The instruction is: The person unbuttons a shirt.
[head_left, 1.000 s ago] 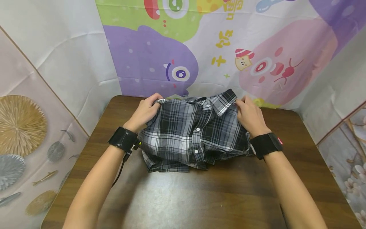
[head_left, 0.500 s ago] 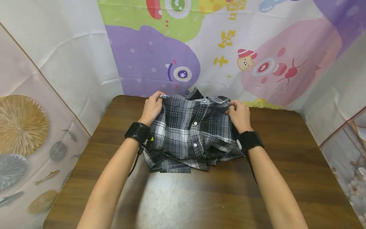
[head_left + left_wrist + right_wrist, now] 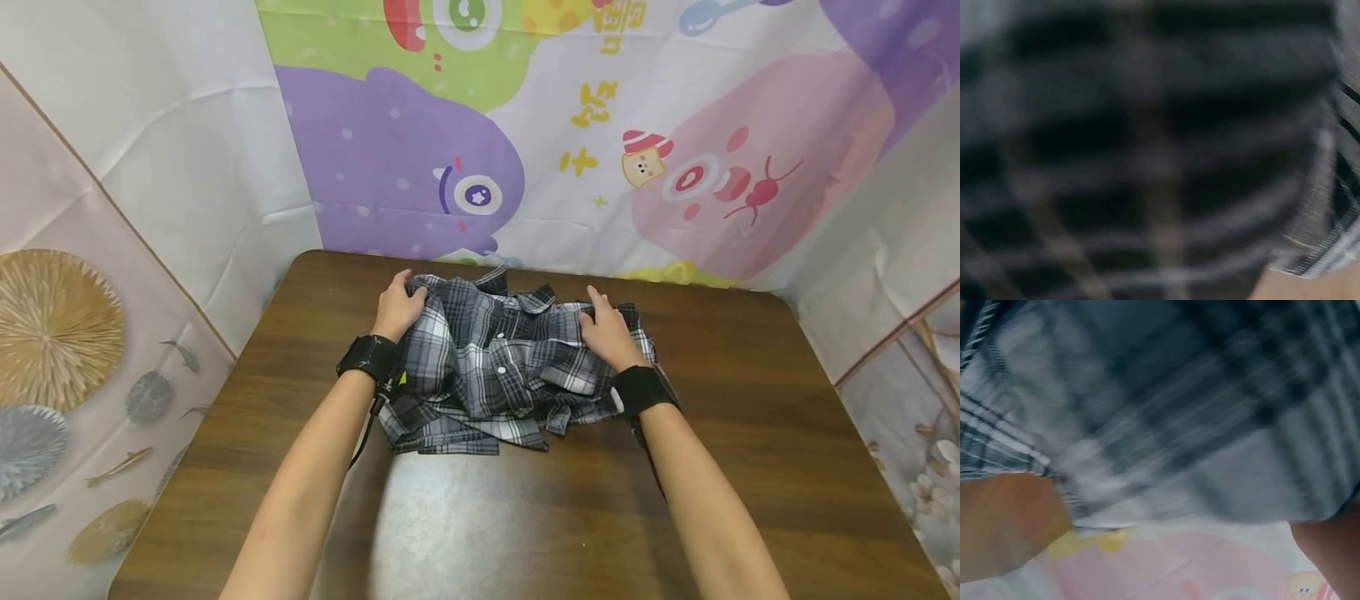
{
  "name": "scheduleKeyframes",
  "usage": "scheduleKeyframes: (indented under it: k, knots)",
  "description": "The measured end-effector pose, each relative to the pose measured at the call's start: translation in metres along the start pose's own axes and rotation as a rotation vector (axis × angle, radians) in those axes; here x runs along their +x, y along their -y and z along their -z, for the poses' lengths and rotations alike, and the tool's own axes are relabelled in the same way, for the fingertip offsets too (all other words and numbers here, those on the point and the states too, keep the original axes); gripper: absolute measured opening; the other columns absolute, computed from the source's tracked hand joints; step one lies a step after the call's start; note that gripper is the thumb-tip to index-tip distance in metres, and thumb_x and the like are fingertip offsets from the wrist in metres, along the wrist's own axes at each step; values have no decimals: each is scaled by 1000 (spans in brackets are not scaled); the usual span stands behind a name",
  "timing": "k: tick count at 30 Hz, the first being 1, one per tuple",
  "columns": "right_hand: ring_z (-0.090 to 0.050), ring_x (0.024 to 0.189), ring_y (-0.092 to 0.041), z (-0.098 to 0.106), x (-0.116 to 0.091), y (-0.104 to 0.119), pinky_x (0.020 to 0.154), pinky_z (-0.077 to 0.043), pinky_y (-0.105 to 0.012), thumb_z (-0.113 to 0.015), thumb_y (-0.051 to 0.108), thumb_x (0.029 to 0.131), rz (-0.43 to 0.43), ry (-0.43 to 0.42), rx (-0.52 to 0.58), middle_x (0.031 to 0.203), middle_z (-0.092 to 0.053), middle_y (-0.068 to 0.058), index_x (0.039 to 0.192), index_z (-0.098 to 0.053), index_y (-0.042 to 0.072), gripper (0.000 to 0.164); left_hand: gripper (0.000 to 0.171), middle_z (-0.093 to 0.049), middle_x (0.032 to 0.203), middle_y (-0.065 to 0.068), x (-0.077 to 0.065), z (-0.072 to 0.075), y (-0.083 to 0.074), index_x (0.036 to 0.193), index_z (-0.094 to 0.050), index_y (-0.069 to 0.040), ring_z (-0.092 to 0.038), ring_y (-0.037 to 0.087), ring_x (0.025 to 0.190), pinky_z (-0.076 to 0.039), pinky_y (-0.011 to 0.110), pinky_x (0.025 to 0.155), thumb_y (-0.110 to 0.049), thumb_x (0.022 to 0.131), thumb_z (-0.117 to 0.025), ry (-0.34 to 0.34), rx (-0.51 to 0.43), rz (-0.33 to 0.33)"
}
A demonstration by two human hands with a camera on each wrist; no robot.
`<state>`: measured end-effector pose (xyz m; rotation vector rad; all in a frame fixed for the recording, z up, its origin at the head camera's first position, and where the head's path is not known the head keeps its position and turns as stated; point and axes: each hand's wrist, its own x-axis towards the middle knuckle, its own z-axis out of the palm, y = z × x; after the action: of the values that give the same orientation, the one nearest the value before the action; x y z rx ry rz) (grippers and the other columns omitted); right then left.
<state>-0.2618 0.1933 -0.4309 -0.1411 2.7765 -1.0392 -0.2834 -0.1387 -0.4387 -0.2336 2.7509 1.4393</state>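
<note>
A grey, black and white plaid button-up shirt [image 3: 480, 333] lies crumpled on the brown wooden table, its collar toward the back wall. My left hand [image 3: 397, 310] is at the shirt's left shoulder, thumb and forefinger spread apart. On the right side of the shirt my right hand [image 3: 609, 333] rests with fingers extended and thumb apart. In the left wrist view blurred plaid cloth [image 3: 1147, 125] fills most of the picture. The right wrist view shows the shirt cloth [image 3: 1179, 412] close up, with part of the hand [image 3: 1329, 553] at the lower right. Some fingertips are hidden.
The wooden table [image 3: 510, 517] extends in front of and to both sides of the shirt. A cartoon-printed cloth [image 3: 570, 192] hangs behind its back edge. Patterned cloths [image 3: 187, 167] stand at the sides. Black straps [image 3: 369, 358] with cables are on the wrists.
The shirt's shoulders, held raised in both hands before, have come down toward the table. The right hand has moved left, then lower, its fingers loosening. The left thumb and forefinger have spread.
</note>
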Motion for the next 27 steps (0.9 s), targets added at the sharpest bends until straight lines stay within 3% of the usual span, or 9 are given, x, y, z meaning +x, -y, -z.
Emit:
scheduleKeyframes:
  k: [7,15,20,27]
  knots:
    - [-33,132,-41,15,-22,-24,105,-29,-53,-33,16,101,15,-175,19,143,-35,-25,144,-28,3,45,50,-42,141,21,-9,18,21,143,-34,-5,-41,37,127,-35,49,103,-30,99,-40,-7,61,-24]
    - [-43,121,-41,31,-47,-45,99,-34,-53,-34,18,100,7,-269,47,131,-47,-28,133,-40,-4,40,48,-50,133,22,-37,45,36,135,-44,-2,-49,39,121,-40,49,100,-33,98,-43,8,47,-80]
    - [-45,120,-42,33,-60,-52,98,-35,-53,-35,21,100,-13,-277,17,128,-50,-28,128,-45,-5,38,44,-53,130,23,-56,52,45,129,-49,-1,-51,40,119,-41,49,97,-31,98,-44,-11,33,-92]
    - [-50,113,-41,24,-72,-62,93,-40,-52,-41,22,99,-39,-189,-10,121,-53,-29,124,-48,-6,38,36,-56,123,24,-79,47,59,123,-52,1,-54,39,113,-43,49,94,-22,97,-47,-8,17,-104]
